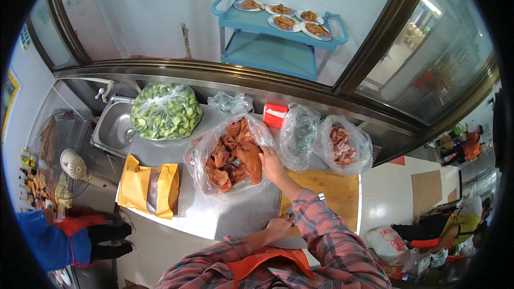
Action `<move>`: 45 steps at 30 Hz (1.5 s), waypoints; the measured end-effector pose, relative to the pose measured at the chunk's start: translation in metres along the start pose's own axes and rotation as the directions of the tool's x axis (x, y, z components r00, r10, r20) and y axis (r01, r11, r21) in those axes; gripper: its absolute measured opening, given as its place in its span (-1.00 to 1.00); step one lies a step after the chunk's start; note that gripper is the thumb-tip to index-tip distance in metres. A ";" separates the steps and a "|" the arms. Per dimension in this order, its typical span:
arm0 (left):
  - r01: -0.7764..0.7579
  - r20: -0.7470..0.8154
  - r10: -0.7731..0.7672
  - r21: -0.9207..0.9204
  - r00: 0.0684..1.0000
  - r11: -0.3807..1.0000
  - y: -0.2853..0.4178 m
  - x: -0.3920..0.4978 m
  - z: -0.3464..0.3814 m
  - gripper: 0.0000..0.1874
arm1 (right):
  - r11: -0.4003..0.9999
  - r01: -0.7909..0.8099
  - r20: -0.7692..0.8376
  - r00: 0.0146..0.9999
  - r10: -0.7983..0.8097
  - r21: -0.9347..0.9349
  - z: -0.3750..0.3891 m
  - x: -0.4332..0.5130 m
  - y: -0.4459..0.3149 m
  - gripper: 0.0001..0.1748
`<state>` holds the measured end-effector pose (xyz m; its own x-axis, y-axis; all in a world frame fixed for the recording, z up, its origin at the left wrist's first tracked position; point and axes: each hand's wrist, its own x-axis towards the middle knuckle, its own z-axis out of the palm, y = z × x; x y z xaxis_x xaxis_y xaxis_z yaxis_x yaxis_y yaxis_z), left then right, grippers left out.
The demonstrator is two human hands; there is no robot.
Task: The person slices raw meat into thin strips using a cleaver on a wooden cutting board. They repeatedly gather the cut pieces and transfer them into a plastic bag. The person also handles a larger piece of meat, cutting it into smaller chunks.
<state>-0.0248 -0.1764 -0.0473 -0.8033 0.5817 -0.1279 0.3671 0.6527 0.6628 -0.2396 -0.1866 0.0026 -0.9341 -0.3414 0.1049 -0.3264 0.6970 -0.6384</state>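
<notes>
A clear plastic bag [192, 160] lies wide open on the steel counter, filled with reddish-brown cooked meat [225, 154]. At its right side my right hand [273, 164] has its fingers on a large smooth piece of meat [249, 162]; the thumb side is hard to see. My left hand [280, 226] is lower down, close to my body, closed around the handle of a knife [292, 217]. Most of the blade is hidden under my right sleeve. Beneath that arm lies a wooden cutting board [341, 192].
A bag of sliced green vegetables [165, 112] stands beside the sink [116, 124]. On the counter's left lies a yellow package [148, 188]. Right of the meat are a red packet [275, 114], a clear bag [299, 136] and a bag of sliced meat [343, 144]. A person [68, 237] stands left.
</notes>
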 end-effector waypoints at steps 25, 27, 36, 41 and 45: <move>-0.050 -0.051 0.050 0.002 0.997 0.999 -0.029 0.003 -0.008 -0.37 | 0.719 -0.151 -0.236 0.882 0.408 0.678 -0.080 -0.080 -0.001 -0.54; 0.008 -0.087 -0.003 0.058 0.996 0.998 -0.015 0.002 -0.025 -0.38 | 0.572 -0.153 -0.175 0.861 0.477 0.806 -0.106 -0.117 0.036 -0.55; 0.161 -0.251 -0.109 0.197 0.962 0.967 0.021 -0.001 -0.060 -0.43 | 0.343 -0.149 -0.159 0.672 0.723 0.928 -0.173 -0.257 0.207 -0.71; 0.264 -0.331 -0.273 -0.072 0.904 0.962 0.059 -0.015 -0.041 -0.58 | -0.025 -0.240 0.198 0.734 0.649 0.970 -0.203 -0.265 0.198 -0.70; 0.391 -0.318 -0.546 -0.438 0.775 0.810 0.105 -0.016 -0.017 -0.66 | 0.295 -0.264 0.069 0.840 0.538 0.918 -0.199 -0.267 0.221 -0.74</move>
<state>0.0183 -0.1253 0.0370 -0.9722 -0.0597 -0.2264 -0.2219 0.5431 0.8098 -0.0909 0.1836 -0.0147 -0.9504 0.0452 -0.3078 0.2832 -0.2836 -0.9162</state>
